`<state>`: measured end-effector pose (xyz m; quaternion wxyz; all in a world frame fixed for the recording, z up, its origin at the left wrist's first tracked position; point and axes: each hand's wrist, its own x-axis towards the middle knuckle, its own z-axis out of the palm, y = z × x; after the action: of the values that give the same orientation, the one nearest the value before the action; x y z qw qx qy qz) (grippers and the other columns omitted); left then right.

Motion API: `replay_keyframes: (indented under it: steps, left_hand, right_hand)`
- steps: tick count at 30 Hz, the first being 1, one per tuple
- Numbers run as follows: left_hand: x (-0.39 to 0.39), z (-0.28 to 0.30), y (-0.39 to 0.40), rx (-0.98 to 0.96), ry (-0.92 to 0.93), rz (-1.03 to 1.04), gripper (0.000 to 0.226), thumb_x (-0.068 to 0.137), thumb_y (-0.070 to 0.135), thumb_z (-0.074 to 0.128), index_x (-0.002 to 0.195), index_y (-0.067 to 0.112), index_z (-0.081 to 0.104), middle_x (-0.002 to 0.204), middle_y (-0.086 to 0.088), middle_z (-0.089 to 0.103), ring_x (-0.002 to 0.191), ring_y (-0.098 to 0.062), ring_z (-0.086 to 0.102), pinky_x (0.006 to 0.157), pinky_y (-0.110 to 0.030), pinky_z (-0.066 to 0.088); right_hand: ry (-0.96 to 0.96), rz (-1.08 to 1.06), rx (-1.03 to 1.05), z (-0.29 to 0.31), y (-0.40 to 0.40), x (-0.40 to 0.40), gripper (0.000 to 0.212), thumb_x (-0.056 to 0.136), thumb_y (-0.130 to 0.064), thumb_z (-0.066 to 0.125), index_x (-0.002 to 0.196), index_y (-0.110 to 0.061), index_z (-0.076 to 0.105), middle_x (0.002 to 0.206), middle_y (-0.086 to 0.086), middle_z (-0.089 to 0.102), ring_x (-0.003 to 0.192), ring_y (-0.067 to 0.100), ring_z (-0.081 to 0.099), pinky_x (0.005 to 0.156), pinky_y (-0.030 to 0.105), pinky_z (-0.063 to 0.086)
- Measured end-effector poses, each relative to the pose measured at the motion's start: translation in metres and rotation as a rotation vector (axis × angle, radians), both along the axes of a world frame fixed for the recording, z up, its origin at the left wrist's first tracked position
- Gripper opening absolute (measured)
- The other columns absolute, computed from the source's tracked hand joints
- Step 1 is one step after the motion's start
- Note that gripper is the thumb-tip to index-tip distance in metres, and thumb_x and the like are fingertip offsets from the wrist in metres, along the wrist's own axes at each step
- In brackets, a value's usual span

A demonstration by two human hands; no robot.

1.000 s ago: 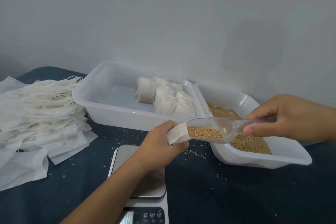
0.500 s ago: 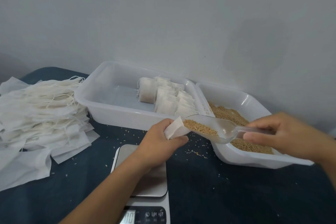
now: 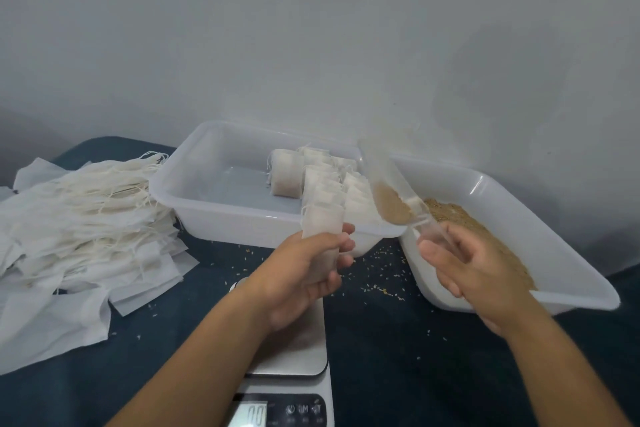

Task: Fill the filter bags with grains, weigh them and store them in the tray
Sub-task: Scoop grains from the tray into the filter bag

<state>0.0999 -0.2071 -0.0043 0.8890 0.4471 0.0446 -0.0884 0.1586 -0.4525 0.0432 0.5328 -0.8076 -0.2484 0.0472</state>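
My left hand [image 3: 304,274] grips a white filter bag [image 3: 320,236] upright above the scale [image 3: 294,350]. My right hand [image 3: 464,263] holds the handle of a clear plastic scoop [image 3: 388,187], which is tipped mouth-up and blurred, with grains sitting low in its bowl. The scoop is apart from the bag, to its right. A white tray [image 3: 194,180] behind holds several filled bags [image 3: 311,173]. A second white tray [image 3: 554,239] on the right holds loose grains [image 3: 464,222].
A heap of unfilled filter bags with strings [image 3: 79,218] lies on the left of the dark blue table [image 3: 415,357]. Spilled grains dot the table between the trays and the scale. The scale display reads zero. A grey wall stands close behind the trays.
The scoop has left the bag's mouth and swung up and to the right, tipping mouth-up. My left hand has turned the bag upright. My right hand moved nearer and lower.
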Motion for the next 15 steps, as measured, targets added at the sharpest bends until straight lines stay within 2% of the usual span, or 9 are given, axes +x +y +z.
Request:
replay_keyframes:
  steps: [2, 5, 8, 9, 12, 15]
  left_hand:
    - [-0.002, 0.000, 0.005, -0.025, 0.002, -0.060, 0.039, 0.077, 0.025, 0.076, 0.114, 0.015, 0.079, 0.097, 0.000, 0.073, 0.081, -0.010, 0.069, 0.058, -0.020, 0.052]
    - [-0.005, -0.001, 0.011, -0.005, -0.020, -0.157, 0.036, 0.081, 0.033, 0.075, 0.114, 0.018, 0.080, 0.106, -0.002, 0.074, 0.087, -0.011, 0.070, 0.061, -0.021, 0.053]
    - [-0.009, -0.001, 0.013, -0.006, -0.043, -0.221, 0.040, 0.082, 0.042, 0.076, 0.114, 0.019, 0.079, 0.109, -0.004, 0.073, 0.089, -0.014, 0.069, 0.061, -0.021, 0.052]
    - [-0.010, 0.000, 0.014, -0.012, -0.053, -0.230, 0.040, 0.083, 0.043, 0.075, 0.116, 0.020, 0.079, 0.109, -0.005, 0.073, 0.089, -0.015, 0.068, 0.061, -0.021, 0.052]
    - [-0.011, 0.000, 0.015, -0.069, -0.080, -0.236, 0.043, 0.085, 0.044, 0.076, 0.122, 0.021, 0.076, 0.111, -0.008, 0.071, 0.092, -0.016, 0.067, 0.062, -0.022, 0.053]
    - [-0.010, 0.001, 0.018, -0.084, -0.145, -0.228, 0.048, 0.083, 0.048, 0.078, 0.123, 0.021, 0.075, 0.117, -0.008, 0.071, 0.102, -0.019, 0.068, 0.071, -0.026, 0.056]
  right_hand:
    - [-0.017, 0.011, 0.036, -0.004, 0.017, 0.004, 0.031, 0.077, -0.047, 0.082, 0.092, -0.025, 0.068, 0.068, -0.014, 0.065, 0.054, -0.001, 0.057, 0.052, 0.010, 0.043]
    - [-0.056, 0.007, 0.015, -0.005, 0.045, 0.008, 0.033, 0.071, -0.050, 0.081, 0.092, -0.030, 0.066, 0.093, -0.013, 0.074, 0.067, 0.000, 0.064, 0.056, 0.012, 0.047]
    - [-0.034, 0.097, 0.044, -0.004, 0.070, 0.008, 0.027, 0.079, -0.041, 0.081, 0.093, -0.026, 0.063, 0.116, -0.018, 0.073, 0.073, 0.002, 0.068, 0.053, 0.012, 0.045]
    - [-0.020, 0.123, 0.047, -0.003, 0.077, 0.009, 0.026, 0.082, -0.036, 0.081, 0.094, -0.023, 0.062, 0.114, -0.015, 0.074, 0.070, 0.005, 0.068, 0.051, 0.014, 0.045]
    - [-0.039, 0.165, 0.048, 0.002, 0.091, 0.009, 0.022, 0.088, -0.021, 0.082, 0.092, -0.016, 0.061, 0.081, -0.007, 0.074, 0.055, 0.008, 0.063, 0.047, 0.015, 0.045]
    - [-0.096, 0.163, 0.073, 0.011, 0.097, 0.009, 0.021, 0.088, -0.017, 0.082, 0.089, -0.017, 0.061, 0.076, -0.011, 0.069, 0.060, 0.012, 0.066, 0.052, 0.017, 0.050]
